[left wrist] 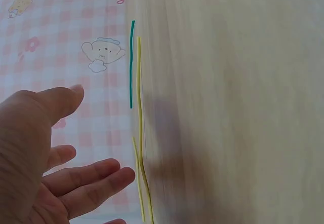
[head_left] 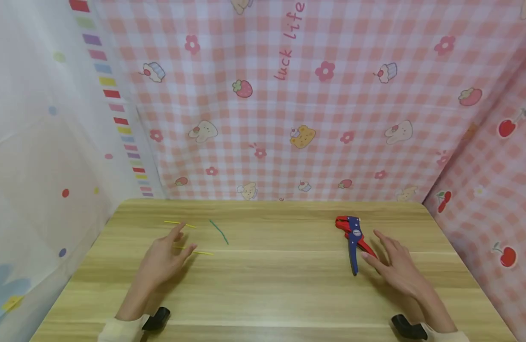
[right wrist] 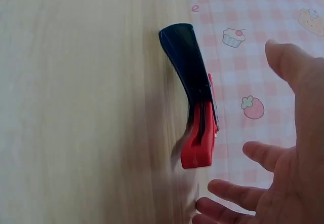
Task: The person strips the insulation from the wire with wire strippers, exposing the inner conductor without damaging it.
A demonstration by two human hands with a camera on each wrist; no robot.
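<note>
- The left hand (head_left: 162,259) is hovering over the left part of the table (head_left: 280,294), palm side inward, fingers loosely spread and thumb standing apart; it is holding nothing.
- Two yellow wires are lying beneath and beside that hand: the far yellow wire (head_left: 172,222) is running by the forefinger's tip, and the near yellow wire (head_left: 205,253) is passing under the thumb, which is hiding part of it. Whether a fingertip is touching either, I cannot tell.
- A green wire (head_left: 219,232) is lying just to the right of the yellow ones, slanting toward the person. All three are resting separately, which is probably keeping each one easy to tell apart and to reach singly.
- The pliers (head_left: 354,232), red and blue, are lying on the right part of the table, head pointing away and handles pointing toward the person. That direction is likely putting the handles, rather than the biting end, nearest the hand.
- The right hand (head_left: 397,273) is hanging just beside the red handle, fingers stretched and parted, thumb reaching across near the handle's end; it is gripping nothing, and the right wrist view is showing a gap before the pliers.
- The wires are sitting to the left and the pliers to the right, well apart, so each hand is seemingly having its own side, with bare table stretching between.
</note>
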